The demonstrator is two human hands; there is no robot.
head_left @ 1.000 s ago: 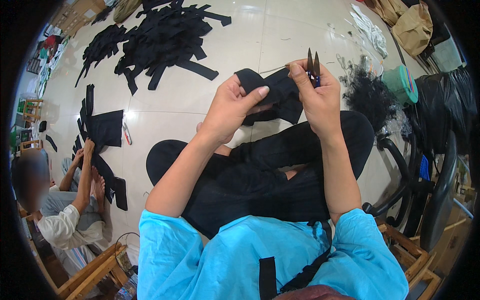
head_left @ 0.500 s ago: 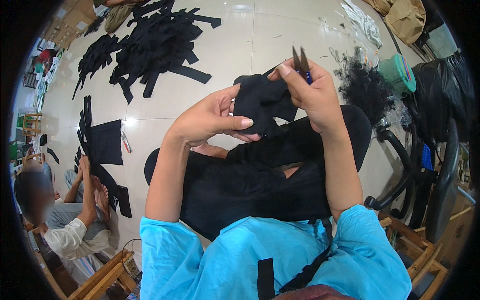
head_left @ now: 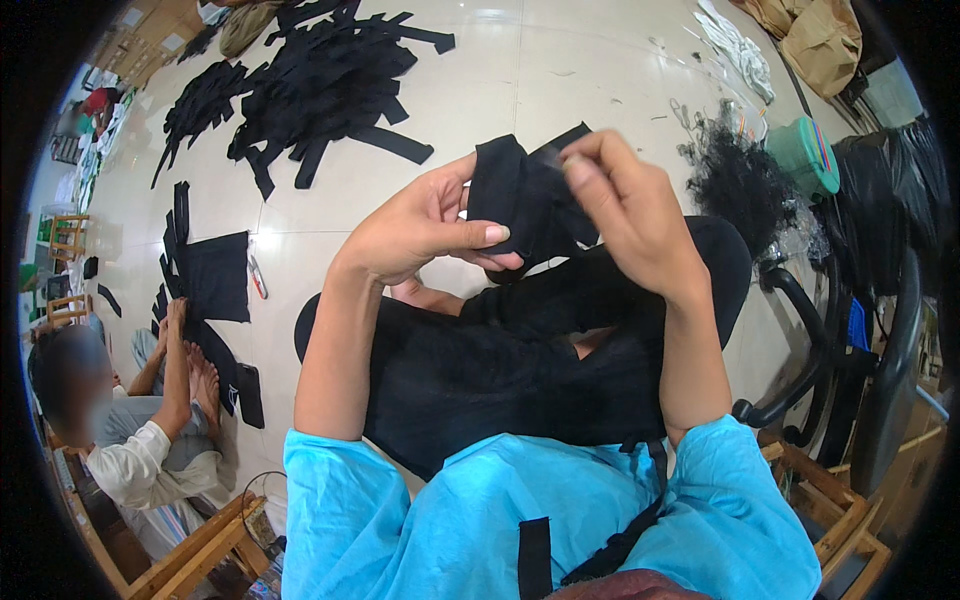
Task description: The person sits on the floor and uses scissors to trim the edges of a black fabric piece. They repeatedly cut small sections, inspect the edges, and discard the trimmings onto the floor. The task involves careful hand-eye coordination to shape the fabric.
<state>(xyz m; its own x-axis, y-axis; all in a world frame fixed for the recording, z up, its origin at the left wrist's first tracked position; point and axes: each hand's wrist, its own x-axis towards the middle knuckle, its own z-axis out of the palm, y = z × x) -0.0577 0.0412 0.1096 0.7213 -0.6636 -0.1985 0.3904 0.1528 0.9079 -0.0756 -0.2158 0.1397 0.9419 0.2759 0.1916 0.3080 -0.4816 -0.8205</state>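
Head view: around the centre, the left hand [head_left: 425,225] sits at 11 o'clock, clamped on a black cloth piece [head_left: 535,205] at 12 to 1 o'clock, its thumb across the near face and its fingers behind. The right hand [head_left: 635,210], at 2 o'clock, is blurred at the tips; thumb and forefinger are close together by the cloth's upper right, but I cannot tell whether they grip it. Below the cloth are the person's crossed legs in black trousers [head_left: 500,400]. On the pale floor [head_left: 300,220], a black cloth pile [head_left: 325,90] lies at 11 o'clock and dark fibres [head_left: 735,180] at 2 o'clock, near a green container [head_left: 800,160].
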